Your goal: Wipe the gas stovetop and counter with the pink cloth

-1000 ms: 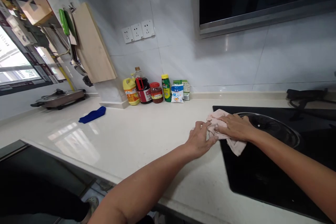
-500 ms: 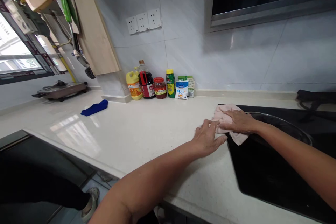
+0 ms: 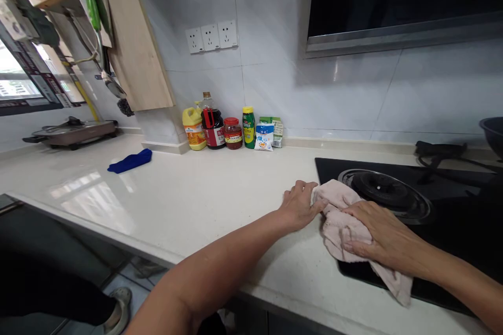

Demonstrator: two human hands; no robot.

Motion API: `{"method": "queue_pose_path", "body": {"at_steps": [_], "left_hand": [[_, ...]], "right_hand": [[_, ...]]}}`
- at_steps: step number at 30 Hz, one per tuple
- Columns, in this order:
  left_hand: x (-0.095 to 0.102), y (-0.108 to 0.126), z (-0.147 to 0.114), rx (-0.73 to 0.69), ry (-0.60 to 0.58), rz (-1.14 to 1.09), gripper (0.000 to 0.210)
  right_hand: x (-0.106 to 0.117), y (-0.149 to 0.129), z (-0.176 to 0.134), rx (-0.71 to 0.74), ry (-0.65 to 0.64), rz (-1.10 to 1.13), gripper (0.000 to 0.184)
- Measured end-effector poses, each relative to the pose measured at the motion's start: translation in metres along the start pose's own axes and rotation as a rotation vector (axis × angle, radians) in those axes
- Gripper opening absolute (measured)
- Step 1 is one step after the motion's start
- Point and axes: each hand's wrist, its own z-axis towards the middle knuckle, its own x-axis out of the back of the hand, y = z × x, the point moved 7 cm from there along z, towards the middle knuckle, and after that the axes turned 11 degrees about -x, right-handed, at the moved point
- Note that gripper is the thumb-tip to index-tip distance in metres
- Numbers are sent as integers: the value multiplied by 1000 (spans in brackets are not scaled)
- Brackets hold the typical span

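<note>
A pale pink cloth [image 3: 346,225] lies bunched over the left front edge of a black glass cooktop [image 3: 451,251]. My right hand [image 3: 383,233] presses on the cloth and grips it, fingers partly sunk in its folds. One corner of the cloth trails toward the front of the cooktop. My left hand [image 3: 301,207] is at the cloth's upper left corner, which sits between thumb and curled fingers, over the white counter [image 3: 204,199]. Behind the cloth shows a round burner [image 3: 385,193] with a shiny ring.
A yellow jug [image 3: 194,133], dark sauce bottle [image 3: 213,128], red-lidded jar [image 3: 233,136], green bottle [image 3: 249,131] and salt packet [image 3: 264,137] stand by the wall. Leftward are a blue cloth [image 3: 130,161] and lidded electric pan [image 3: 73,132]. Another person's shoe [image 3: 120,309] shows below.
My right hand has drawn the cloth toward the front of the cooktop, uncovering the burner. My left hand has moved little, its thumb now against the cloth. The view has shifted rightward.
</note>
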Motion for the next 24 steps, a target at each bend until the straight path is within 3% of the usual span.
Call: {"method": "queue_pose_path", "body": {"at_steps": [6, 13, 19, 24], "left_hand": [[-3, -1, 1, 2, 11, 15, 53], [-2, -2, 2, 22, -6, 28, 41], [4, 1, 0, 15, -17, -8, 50], [-1, -3, 2, -20, -13, 0, 54]], "right_hand": [[4, -12, 4, 16, 42, -17, 48], [-9, -12, 50, 60, 76, -76, 52], [-13, -2, 111, -68, 34, -170, 59], [-12, 23, 153, -248, 36, -210, 71]]}}
